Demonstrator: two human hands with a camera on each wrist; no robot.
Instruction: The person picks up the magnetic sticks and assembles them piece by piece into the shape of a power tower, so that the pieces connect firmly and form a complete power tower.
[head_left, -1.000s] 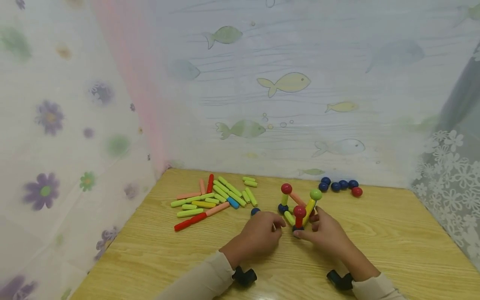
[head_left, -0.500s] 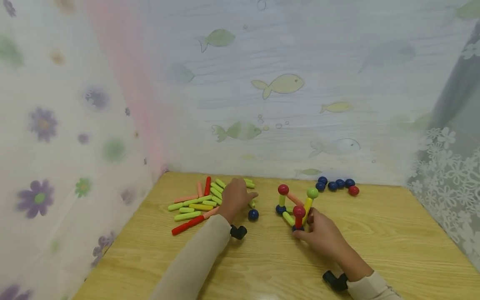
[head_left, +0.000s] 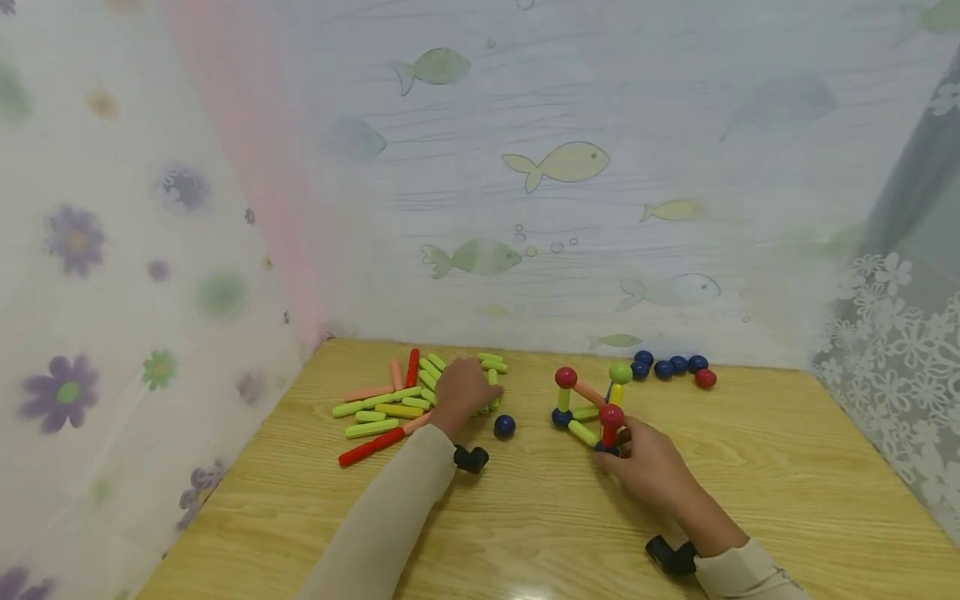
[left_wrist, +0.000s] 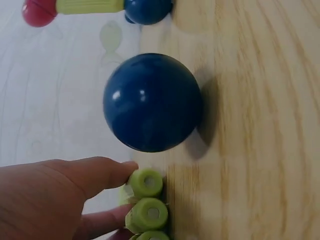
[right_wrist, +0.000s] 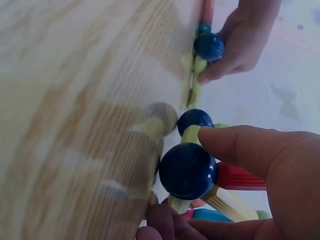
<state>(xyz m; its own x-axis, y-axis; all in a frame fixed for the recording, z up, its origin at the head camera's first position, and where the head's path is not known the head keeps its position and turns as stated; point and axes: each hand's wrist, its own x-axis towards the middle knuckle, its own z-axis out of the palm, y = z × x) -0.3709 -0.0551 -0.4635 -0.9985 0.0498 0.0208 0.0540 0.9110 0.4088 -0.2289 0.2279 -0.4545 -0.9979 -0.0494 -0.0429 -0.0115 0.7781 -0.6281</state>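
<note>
My left hand (head_left: 461,392) is over the right side of the stick pile. In the left wrist view its thumb and a finger pinch the end one of several light green magnetic sticks (left_wrist: 147,182) lying side by side. A loose blue ball (left_wrist: 152,102) sits on the table near that hand. My right hand (head_left: 652,467) grips the near corner of a ball-and-stick frame (head_left: 583,432), thumb and fingers about the corner's blue ball (right_wrist: 187,171). Upright sticks on the frame carry red balls (head_left: 566,377) and a light green ball (head_left: 620,372). The frame's far right corner is partly hidden.
Green, yellow, orange and red sticks (head_left: 371,447) lie spread at the left of the wooden table (head_left: 540,525). Several blue balls (head_left: 663,369) and one red ball (head_left: 706,378) stand at the back right. Patterned cloth (head_left: 480,192) hangs behind the table.
My left hand has gone from beside the frame to the green sticks, uncovering the loose blue ball. In my right hand the frame has turned a little, its near corner shifting right.
</note>
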